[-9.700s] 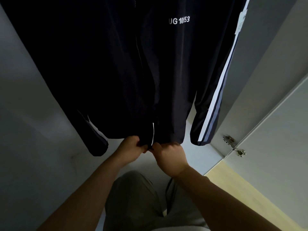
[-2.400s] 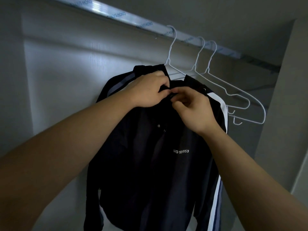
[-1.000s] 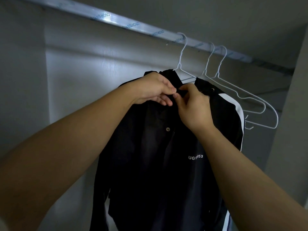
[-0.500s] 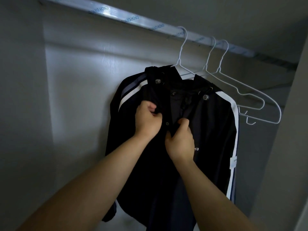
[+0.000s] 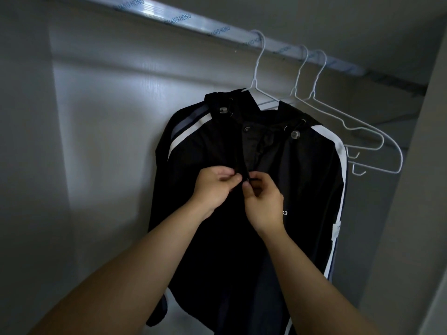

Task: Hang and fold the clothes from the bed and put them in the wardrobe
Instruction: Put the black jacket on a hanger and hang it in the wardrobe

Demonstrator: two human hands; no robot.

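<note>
The dark jacket [image 5: 304, 180] hung on a white hanger [image 5: 257, 68] from the wardrobe rail [image 5: 193, 20], just right of centre, with two bare hangers [image 5: 362, 131] at its 2 o'clock. Both hands met at the chest opening. The left hand [image 5: 214, 188] pinched one front edge and the right hand [image 5: 264, 205], at its 3 o'clock, pinched the other, fingers curled on cloth. The step looked like fastening the front. The next move probably called for lining up both edges and pressing them shut.
</note>
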